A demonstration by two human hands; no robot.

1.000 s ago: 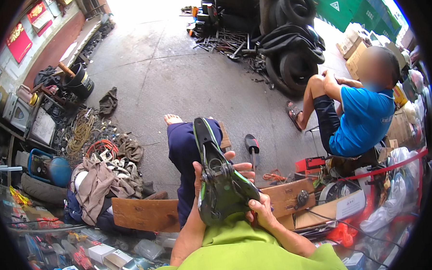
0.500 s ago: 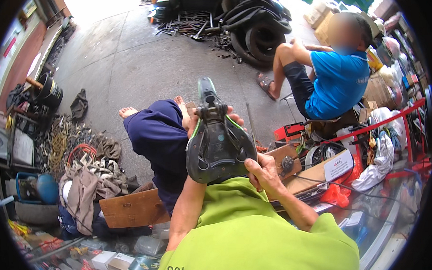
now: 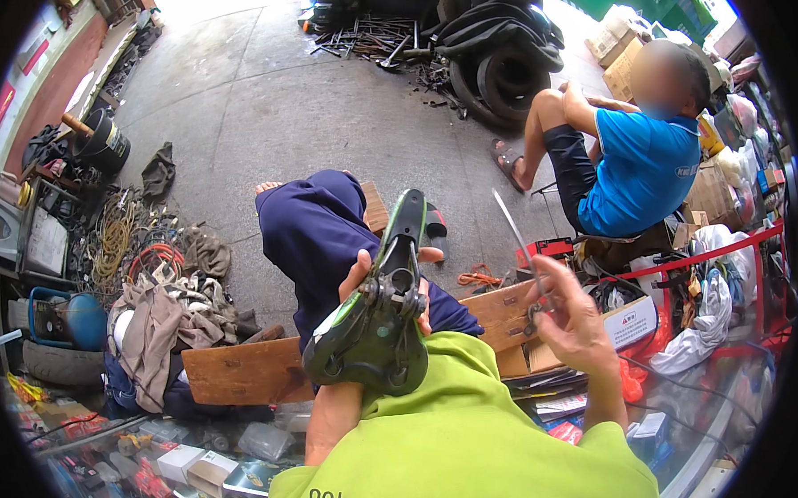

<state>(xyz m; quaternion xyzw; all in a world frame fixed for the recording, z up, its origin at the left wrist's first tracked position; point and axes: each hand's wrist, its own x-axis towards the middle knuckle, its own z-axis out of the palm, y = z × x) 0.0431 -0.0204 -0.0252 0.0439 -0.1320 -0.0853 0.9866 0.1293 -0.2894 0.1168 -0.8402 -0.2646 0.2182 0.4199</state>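
Observation:
A black bicycle saddle with green edging (image 3: 367,344) is upside down over my lap, its underside and clamp toward me and its narrow nose pointing away. My left hand (image 3: 356,274) is closed around it from below, near the clamp; fingers show on both sides and the palm is hidden. To the right of the saddle, apart from it, my right hand (image 3: 569,317) is raised. A thin metal rod (image 3: 511,222) runs up and away from its bent fingers; whether it is a screwdriver I cannot tell, as its lower end is partly hidden.
Beneath me runs a wooden bench (image 3: 244,373). Someone in a blue shirt (image 3: 642,176) sits at the right. Tyres (image 3: 509,82) and loose metal tools (image 3: 377,43) lie at the back. Cables (image 3: 118,230) and rags (image 3: 166,326) are heaped at the left, and a glass-topped case (image 3: 265,442) is nearest me.
The saddle has tilted, its nose swinging right and its wide end moving left and down. My right hand has left the saddle and risen to the right with the rod.

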